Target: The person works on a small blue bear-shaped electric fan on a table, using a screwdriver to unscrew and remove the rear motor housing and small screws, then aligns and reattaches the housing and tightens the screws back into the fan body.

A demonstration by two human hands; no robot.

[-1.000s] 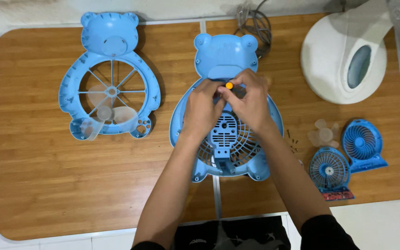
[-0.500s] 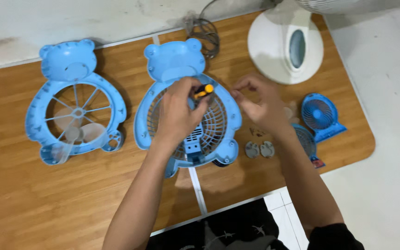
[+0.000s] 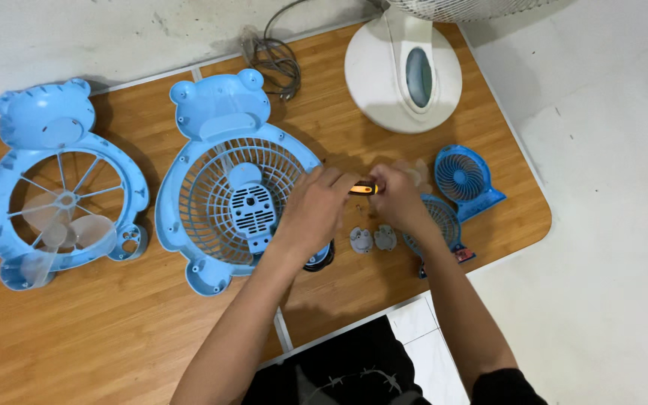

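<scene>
While a small orange-and-black screwdriver (image 3: 364, 187) is held over the wooden table (image 3: 114, 330), just right of the bear-shaped blue fan housing (image 3: 234, 195), it is gripped between both hands: the left hand (image 3: 315, 211) is curled over its dark end and the right hand (image 3: 397, 196) is closed on its orange end. Two small grey parts (image 3: 373, 238) are seen just near of the hands, two small blue fans (image 3: 463, 180) to the right, a white fan base (image 3: 403, 71) farther off, and a second bear-shaped frame (image 3: 54, 195) at far left.
</scene>
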